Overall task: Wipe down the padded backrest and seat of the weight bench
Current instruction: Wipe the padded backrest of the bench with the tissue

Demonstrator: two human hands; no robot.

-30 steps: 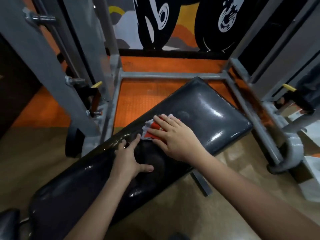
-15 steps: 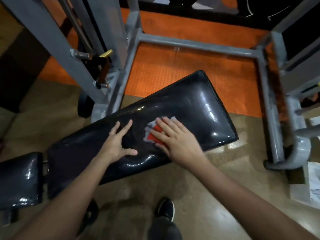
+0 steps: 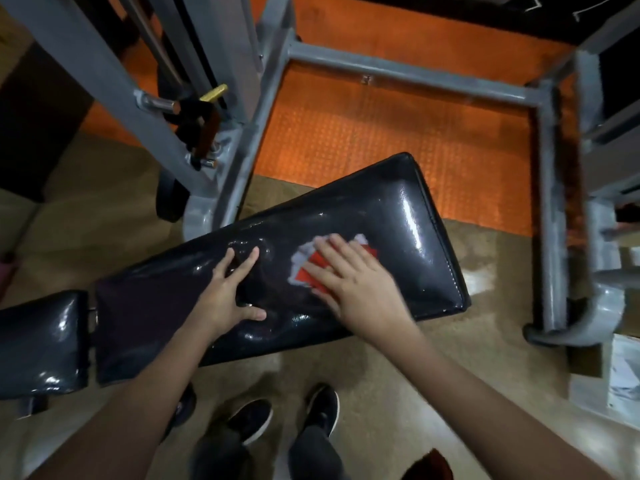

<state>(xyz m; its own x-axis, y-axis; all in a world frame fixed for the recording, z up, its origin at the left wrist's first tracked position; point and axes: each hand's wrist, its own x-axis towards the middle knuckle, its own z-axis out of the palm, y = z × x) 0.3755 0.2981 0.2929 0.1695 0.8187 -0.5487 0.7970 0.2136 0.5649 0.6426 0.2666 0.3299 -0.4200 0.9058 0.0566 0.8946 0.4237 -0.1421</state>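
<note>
1. Gym floor: tan surface near you, orange textured rubber mat [image 3: 381, 133] beyond, boxed in by a grey steel rack frame [image 3: 408, 76].
2. Glossy black padded backrest [image 3: 398, 216] runs diagonally across the view; the separate black padded seat [image 3: 38, 344] sits at its left end, not yet under a cloth.
3. Your right hand [image 3: 360, 289] lies flat, fingers spread, pressing a red-and-white cloth [image 3: 304, 268] onto the backrest.
4. Your left hand [image 3: 225, 292] is open, palm braced on the pad, gripping nothing.
5. Risk: the cloth is only pinned, not gripped; on slick vinyl it could bunch or slip out.
6. Risk: the left hand covers pad that may get skipped.
7. Obstruction: a grey upright post with a yellow-tipped pin [image 3: 214, 93] crowds the far edge; knuckles could hit it.
</note>
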